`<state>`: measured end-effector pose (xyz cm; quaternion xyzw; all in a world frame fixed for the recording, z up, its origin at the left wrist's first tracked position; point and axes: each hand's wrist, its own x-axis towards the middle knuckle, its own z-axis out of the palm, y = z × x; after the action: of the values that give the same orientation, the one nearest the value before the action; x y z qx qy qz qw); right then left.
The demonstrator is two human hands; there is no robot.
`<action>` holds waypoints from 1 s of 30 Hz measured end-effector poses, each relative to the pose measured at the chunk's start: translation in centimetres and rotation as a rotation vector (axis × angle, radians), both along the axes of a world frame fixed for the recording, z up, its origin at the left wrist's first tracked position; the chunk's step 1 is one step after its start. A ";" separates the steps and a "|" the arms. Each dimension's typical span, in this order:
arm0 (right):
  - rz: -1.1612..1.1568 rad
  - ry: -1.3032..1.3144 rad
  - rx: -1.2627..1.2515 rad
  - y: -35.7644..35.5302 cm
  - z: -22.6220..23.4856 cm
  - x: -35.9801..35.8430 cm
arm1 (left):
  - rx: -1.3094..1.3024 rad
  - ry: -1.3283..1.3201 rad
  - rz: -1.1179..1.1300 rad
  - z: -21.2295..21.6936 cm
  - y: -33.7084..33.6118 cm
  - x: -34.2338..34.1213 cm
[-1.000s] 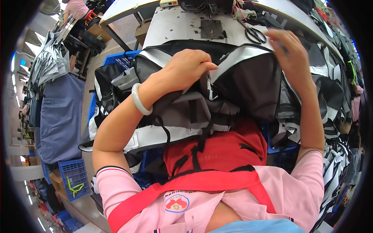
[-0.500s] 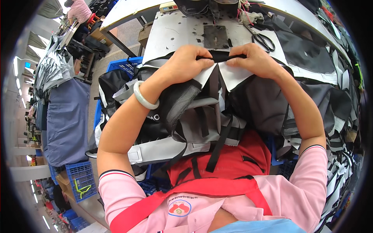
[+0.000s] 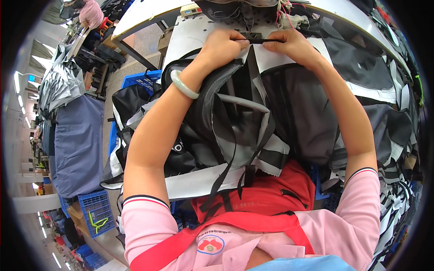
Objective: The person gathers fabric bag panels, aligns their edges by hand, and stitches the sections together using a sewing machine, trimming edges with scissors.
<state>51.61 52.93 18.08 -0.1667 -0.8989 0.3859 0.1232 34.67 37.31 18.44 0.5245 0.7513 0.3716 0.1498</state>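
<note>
Both of my hands are at the far side of the white worktable, pinching the black edge of an unfinished fabric bag. My left hand (image 3: 221, 47), with a pale bangle (image 3: 184, 86) on its wrist, grips one end of that edge. A short way off, my right hand (image 3: 291, 46) pinches the other end, thumb and fingers closed. Between them a black strip (image 3: 258, 41) is drawn fairly straight. Below hangs the black and grey bag (image 3: 298, 113), with a mesh panel (image 3: 210, 92), a grey strip, loose black straps and white backing. Its lower part lies over my red apron (image 3: 271, 194).
The dark base of a machine (image 3: 239, 8) stands just beyond my hands. More cut black and grey fabric (image 3: 361, 67) is heaped at the right. A blue crate (image 3: 131, 81) is at the left, and another blue crate (image 3: 96, 212) stands on the floor. A person in pink (image 3: 91, 13) sits far left.
Both hands have moved forward, away from me, carrying the black edge and drawing the bag further over the table. The scissors at the right are now out of sight.
</note>
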 end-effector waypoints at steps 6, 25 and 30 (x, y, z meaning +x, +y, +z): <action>0.009 0.049 -0.053 1.9 -1.3 -1.5 | -0.036 0.005 0.035 -0.9 2.0 -1.6; 0.018 0.033 -0.092 4.4 -1.5 -3.6 | 0.061 0.068 0.015 -1.3 4.3 -4.2; -0.036 0.105 -0.099 4.4 -0.6 -1.1 | 0.144 0.098 0.081 -0.3 1.6 -6.5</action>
<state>50.53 57.38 17.46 -0.1684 -0.8680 0.4356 0.1686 28.20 38.94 18.18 0.5206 0.7497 0.4041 0.0595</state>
